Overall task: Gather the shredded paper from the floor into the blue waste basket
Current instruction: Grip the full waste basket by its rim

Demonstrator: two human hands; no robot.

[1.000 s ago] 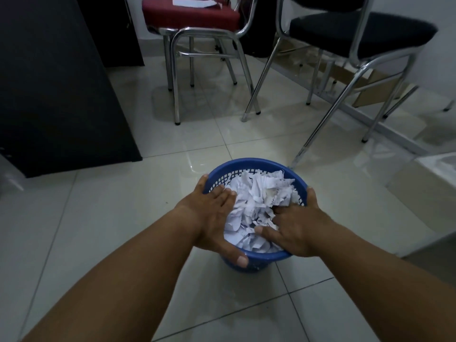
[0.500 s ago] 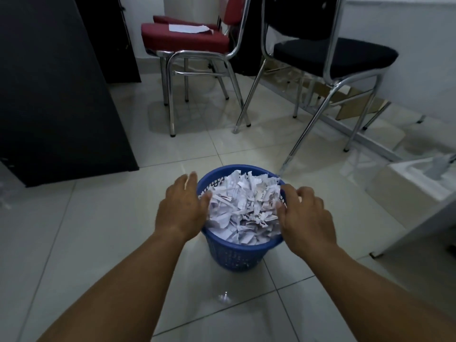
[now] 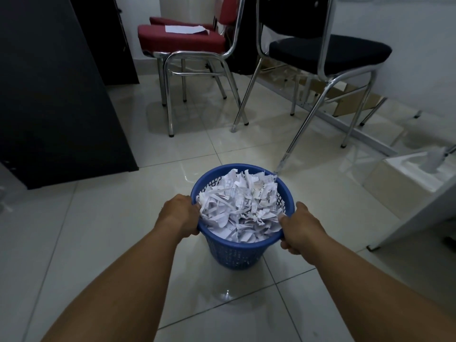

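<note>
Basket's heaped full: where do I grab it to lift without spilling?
The blue waste basket by its rim, from opposite sides, where the left hand and right hand grip now. It stands upright, shredded paper heaped at the rim, and its wall tapers downward, so lower holds may slip.

Blue mesh basket (image 3: 234, 253), upright, gripped at left and right rim; heaped above rim with white shredded paper (image 3: 240, 208), crumpled and tangled.
</note>
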